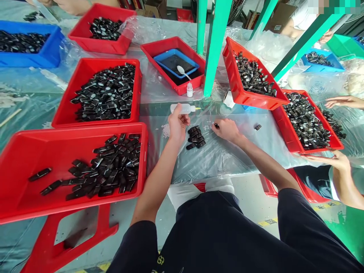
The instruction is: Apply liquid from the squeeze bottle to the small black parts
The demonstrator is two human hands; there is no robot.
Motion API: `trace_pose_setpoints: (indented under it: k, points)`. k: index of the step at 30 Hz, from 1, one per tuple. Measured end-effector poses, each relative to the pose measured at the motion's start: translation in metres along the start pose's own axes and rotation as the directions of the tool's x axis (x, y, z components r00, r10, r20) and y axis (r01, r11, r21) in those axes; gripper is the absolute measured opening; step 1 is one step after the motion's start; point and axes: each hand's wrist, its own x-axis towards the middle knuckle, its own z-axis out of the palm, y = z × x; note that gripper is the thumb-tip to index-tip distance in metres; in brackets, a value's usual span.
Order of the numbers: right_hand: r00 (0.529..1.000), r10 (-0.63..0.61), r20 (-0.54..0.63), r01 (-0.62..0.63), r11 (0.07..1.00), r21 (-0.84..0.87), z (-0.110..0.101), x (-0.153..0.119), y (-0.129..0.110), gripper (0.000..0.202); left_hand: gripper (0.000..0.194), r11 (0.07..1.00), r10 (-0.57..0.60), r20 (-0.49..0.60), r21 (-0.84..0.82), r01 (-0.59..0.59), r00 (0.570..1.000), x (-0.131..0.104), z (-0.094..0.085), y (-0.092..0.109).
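In my left hand (178, 127) is a translucent squeeze bottle (186, 109), lying sideways with its thin yellow tip pointing right. My right hand (228, 129) is closed on a small black piece (217, 126) just above the plastic-covered table. Between the hands lies a cluster of similar glossy black pieces (195, 137) in rough rows. Tiny white bits are scattered beside the left wrist (166, 131) and near the right fingertips (207, 125). A single black piece (258, 127) lies apart, right of my right hand.
Red bins of black pieces stand left (139, 91) and right (284, 99). Ahead, a red bin (150, 49) holds a blue tray (160, 57) with a white spoon (181, 69). A small bottle (189, 90) stands near a green post (212, 60). Another person's hand (341, 161) touches the right bin.
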Motion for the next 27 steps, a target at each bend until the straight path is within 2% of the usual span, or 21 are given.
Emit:
trace_pose_setpoints:
  k: [7, 11, 13, 17, 21, 24, 27]
  points:
    - [1.000, 0.015, -0.002, -0.015, 0.999, 0.030, -0.006, 0.006, -0.001, 0.049, 0.044, 1.000, -0.014, 0.009, 0.004, 0.014, 1.000, -0.002, 0.001, 0.002]
    - [0.989, 0.083, -0.121, -0.054, 0.973, 0.225, -0.010, 0.006, 0.011, 0.047, 0.044, 1.000, -0.005, 0.020, -0.008, 0.005, 1.000, 0.000, -0.001, 0.001]
    - [0.982, 0.090, -0.163, -0.023, 0.927, 0.374, -0.009, 0.008, 0.017, 0.041, 0.044, 1.000, -0.010, 0.014, -0.007, 0.010, 1.000, 0.001, -0.001, 0.001]
    - [0.969, 0.017, -0.247, 0.151, 0.750, 0.644, 0.008, 0.013, 0.023, 0.029, 0.043, 1.000, -0.025, -0.004, 0.016, 0.025, 1.000, -0.001, 0.001, 0.002]
    - [0.946, -0.045, -0.321, 0.304, 0.471, 0.828, 0.028, 0.011, 0.019, 0.035, 0.043, 0.999, -0.021, 0.023, 0.044, 0.020, 1.000, -0.004, 0.003, -0.001]
    - [0.944, -0.106, -0.311, 0.328, 0.267, 0.906, 0.031, 0.006, 0.017, 0.043, 0.044, 0.998, -0.004, 0.046, 0.070, 0.000, 0.999, -0.007, 0.004, -0.003]
    - [0.947, -0.117, -0.298, 0.315, 0.172, 0.934, 0.028, 0.001, 0.016, 0.044, 0.044, 0.994, -0.003, 0.054, 0.105, -0.003, 0.999, -0.010, 0.005, -0.006]
